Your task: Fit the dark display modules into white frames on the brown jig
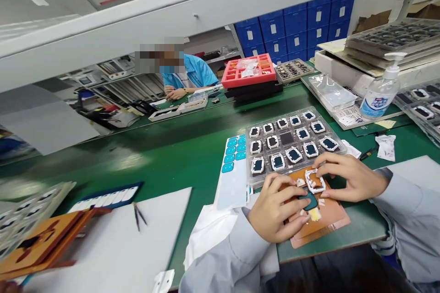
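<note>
Green matting covers the long surface (178, 151), which runs under a grey shelf beam toward blue bins at the back, where another person in a blue top sits at work; close to the camera an orange fixture plate (325, 222) lies at the near edge; the left hand (275, 213) rests on it with fingers curled down over a dark teal part (310, 200), pressing rather than pinching; the right hand (347, 176) pinches a small white frame (315, 181) between thumb and fingertips and holds it against the top of the plate, just beside the teal part; the two hands sit close together, almost touching; just behind them stands a clear tray (338, 139) of like frames with dark centres, one pocket holding only a dark square; a sheet of light blue pads (234, 155) lies to its left and a pump bottle (381, 91) to its right; the frame looks light and could tilt or seat crooked if the thumb pressure is uneven, and the plate, so near the edge, could slide if pushed; how the teal part sits in the fixture is hidden beneath the left fingers, and whether the frame is already seated cannot be told.
</note>
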The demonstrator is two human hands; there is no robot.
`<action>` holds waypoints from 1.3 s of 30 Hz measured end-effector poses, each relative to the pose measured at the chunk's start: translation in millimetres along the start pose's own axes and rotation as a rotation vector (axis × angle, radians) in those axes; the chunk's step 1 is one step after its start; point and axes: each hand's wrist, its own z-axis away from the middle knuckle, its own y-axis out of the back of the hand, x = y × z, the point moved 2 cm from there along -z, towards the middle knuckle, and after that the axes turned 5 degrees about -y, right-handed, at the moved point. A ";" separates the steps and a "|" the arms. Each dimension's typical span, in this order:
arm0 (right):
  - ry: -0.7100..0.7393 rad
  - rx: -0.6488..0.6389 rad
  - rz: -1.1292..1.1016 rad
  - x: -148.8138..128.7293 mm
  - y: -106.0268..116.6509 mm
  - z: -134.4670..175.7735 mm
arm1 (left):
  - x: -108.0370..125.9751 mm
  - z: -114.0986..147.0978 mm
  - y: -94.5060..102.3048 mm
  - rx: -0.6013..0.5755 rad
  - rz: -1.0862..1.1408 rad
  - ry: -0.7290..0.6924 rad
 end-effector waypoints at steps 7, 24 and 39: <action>0.054 -0.008 -0.029 0.8 1.8 0.9 | 1.3 -0.6 0.6 0.017 -0.033 0.036; 0.103 0.024 -0.019 -0.3 3.5 3.7 | -1.7 1.7 -0.3 0.146 -0.092 0.194; 0.081 0.089 -0.038 -13.6 -20.4 3.7 | 0.0 5.0 -3.4 0.179 -0.146 0.288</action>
